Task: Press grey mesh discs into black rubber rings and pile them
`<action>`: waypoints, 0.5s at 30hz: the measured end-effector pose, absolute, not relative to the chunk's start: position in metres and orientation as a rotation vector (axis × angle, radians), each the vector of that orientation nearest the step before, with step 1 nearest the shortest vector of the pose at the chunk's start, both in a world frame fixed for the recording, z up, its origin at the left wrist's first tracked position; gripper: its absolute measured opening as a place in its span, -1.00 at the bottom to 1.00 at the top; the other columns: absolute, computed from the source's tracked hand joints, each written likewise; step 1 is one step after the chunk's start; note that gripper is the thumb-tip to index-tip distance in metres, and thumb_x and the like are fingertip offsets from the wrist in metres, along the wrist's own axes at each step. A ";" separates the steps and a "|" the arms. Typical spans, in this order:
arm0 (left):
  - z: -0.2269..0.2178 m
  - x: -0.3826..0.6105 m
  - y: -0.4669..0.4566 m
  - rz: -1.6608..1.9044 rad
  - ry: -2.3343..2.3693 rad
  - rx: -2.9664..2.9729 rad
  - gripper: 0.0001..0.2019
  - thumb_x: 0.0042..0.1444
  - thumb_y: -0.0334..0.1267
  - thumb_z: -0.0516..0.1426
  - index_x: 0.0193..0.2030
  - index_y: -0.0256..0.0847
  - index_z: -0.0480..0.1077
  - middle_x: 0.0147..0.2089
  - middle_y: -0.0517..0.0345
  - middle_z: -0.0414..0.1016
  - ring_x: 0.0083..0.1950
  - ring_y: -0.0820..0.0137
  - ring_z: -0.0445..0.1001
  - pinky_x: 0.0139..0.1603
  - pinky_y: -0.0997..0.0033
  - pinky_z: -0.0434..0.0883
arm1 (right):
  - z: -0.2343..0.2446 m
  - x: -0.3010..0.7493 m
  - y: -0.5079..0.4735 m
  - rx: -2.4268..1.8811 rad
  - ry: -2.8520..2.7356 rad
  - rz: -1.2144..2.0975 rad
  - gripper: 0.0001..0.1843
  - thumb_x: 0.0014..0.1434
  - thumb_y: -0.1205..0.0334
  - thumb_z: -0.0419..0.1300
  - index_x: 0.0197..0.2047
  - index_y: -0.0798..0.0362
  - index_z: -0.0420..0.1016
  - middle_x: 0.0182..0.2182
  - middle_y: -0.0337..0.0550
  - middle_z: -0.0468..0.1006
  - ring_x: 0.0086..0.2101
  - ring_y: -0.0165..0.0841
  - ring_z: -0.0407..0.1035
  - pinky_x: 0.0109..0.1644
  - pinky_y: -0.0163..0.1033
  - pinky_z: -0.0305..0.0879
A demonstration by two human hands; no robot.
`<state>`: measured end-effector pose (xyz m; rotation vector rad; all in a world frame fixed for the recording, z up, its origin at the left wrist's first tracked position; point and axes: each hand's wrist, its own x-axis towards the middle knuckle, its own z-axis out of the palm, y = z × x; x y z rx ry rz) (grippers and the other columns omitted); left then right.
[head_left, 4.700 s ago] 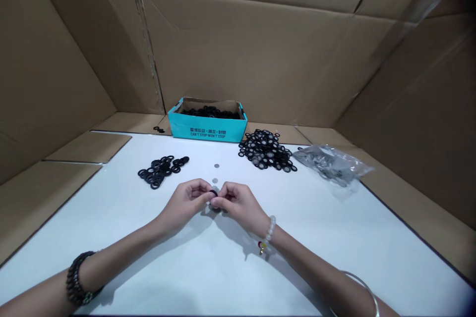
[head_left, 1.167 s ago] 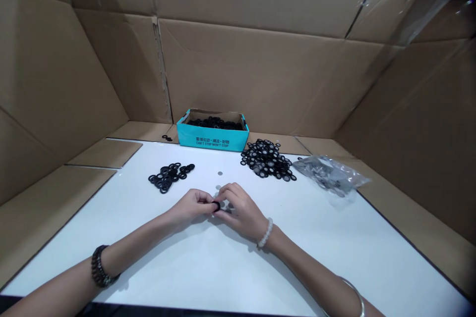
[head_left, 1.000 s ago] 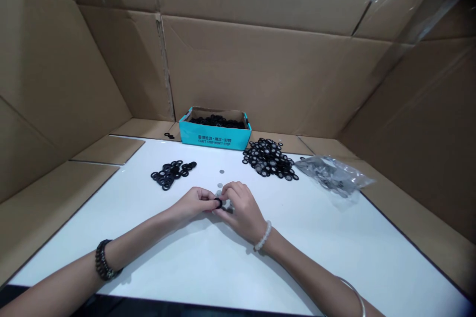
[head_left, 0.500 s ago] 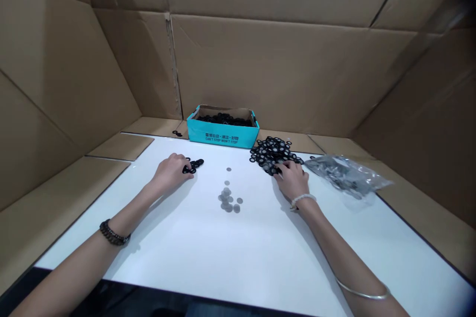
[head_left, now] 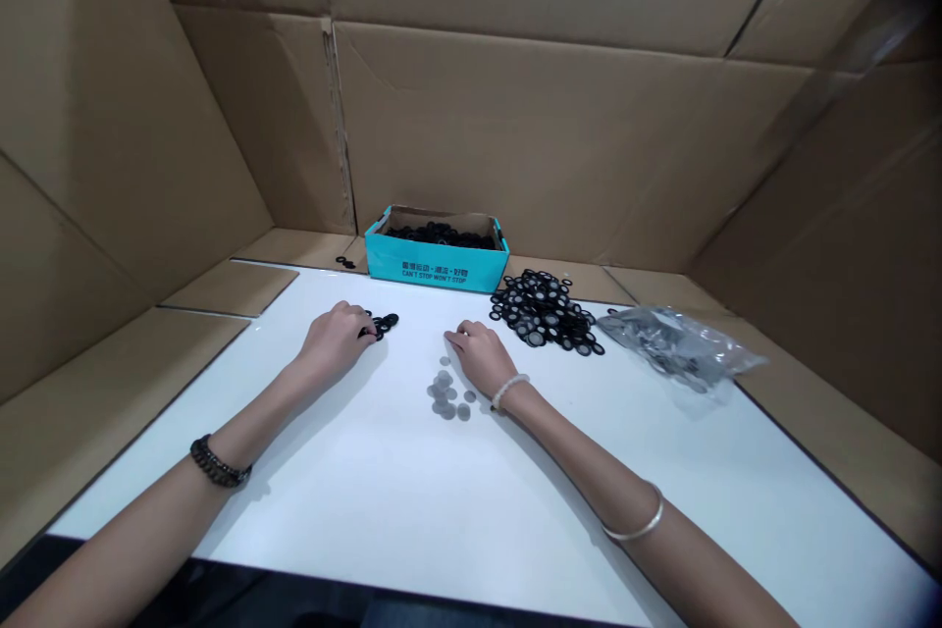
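Cardboard sheets wall in the white counter at the back and sides. At its far edge sits a teal box, open at the top and holding a mass of black rubber rings. To the right of the box lies a heap of black rings with grey mesh centres, and farther right a clear plastic bag of grey pieces. Your left hand is curled down over a small pile of plain black rings, its fingertips touching them, though the view doesn't show whether it has hold of one. Your right hand rests palm down and loosely open, with nothing showing in it. Its fingertips are on the counter, just beside a small scatter of grey mesh discs, which lie between your hands.
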<state>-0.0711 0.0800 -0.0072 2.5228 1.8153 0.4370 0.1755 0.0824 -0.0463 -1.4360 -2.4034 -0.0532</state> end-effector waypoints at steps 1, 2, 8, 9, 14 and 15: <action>-0.007 -0.071 0.080 0.462 1.818 2.511 -0.80 0.08 -0.25 0.05 -0.35 -0.12 0.52 -0.20 0.03 0.55 -0.08 0.11 0.37 -0.33 0.33 0.24 | -0.046 0.176 0.083 -1.437 -2.412 -0.058 -0.71 0.26 0.39 -0.01 -0.15 0.11 0.54 -0.25 0.02 0.50 -0.21 -0.24 0.33 -0.16 -0.18 0.20; -0.007 -0.071 0.081 0.508 1.813 2.492 -0.81 0.08 -0.24 0.06 -0.36 -0.12 0.52 -0.19 0.04 0.55 -0.07 0.12 0.37 -0.32 0.33 0.24 | -0.044 0.179 0.081 -1.441 -2.418 -0.062 -0.71 0.26 0.39 -0.01 -0.20 0.13 0.55 -0.26 0.04 0.50 -0.22 -0.23 0.33 -0.15 -0.17 0.21; -0.009 -0.060 0.082 0.995 1.601 1.895 -0.71 -0.07 -0.02 0.18 -0.36 -0.23 0.52 -0.30 0.04 0.56 -0.29 0.26 0.42 -0.30 0.37 0.28 | -0.029 0.213 -0.002 -1.416 -2.476 -0.059 -0.75 0.23 0.41 0.02 -0.28 0.21 0.54 -0.29 0.06 0.49 -0.21 -0.20 0.33 -0.10 -0.12 0.30; -0.009 -0.055 0.079 1.019 1.524 1.730 -0.67 -0.11 0.01 0.21 -0.36 -0.25 0.52 -0.34 0.06 0.55 -0.34 0.31 0.41 -0.33 0.39 0.28 | -0.029 0.217 -0.024 -1.359 -2.501 -0.051 -0.77 0.23 0.41 0.03 -0.23 0.20 0.53 -0.30 0.03 0.49 -0.22 -0.22 0.34 -0.12 -0.13 0.32; -0.007 -0.027 0.058 0.992 1.200 1.273 -0.66 -0.25 -0.03 0.31 -0.41 -0.28 0.51 -0.47 0.16 0.46 -0.46 0.47 0.34 -0.40 0.47 0.24 | -0.044 0.215 -0.107 -1.070 -2.536 -0.189 -0.63 0.24 0.21 0.06 0.01 0.28 0.42 -0.19 0.11 0.52 -0.22 -0.17 0.37 -0.20 -0.09 0.40; -0.007 -0.024 0.054 0.982 1.171 1.244 -0.68 -0.25 -0.05 0.32 -0.43 -0.28 0.51 -0.49 0.17 0.45 -0.47 0.49 0.33 -0.41 0.48 0.23 | -0.048 0.213 -0.113 -0.999 -2.512 -0.243 -0.64 0.25 0.22 0.04 -0.02 0.29 0.44 -0.22 0.10 0.54 -0.26 -0.18 0.38 -0.24 -0.10 0.40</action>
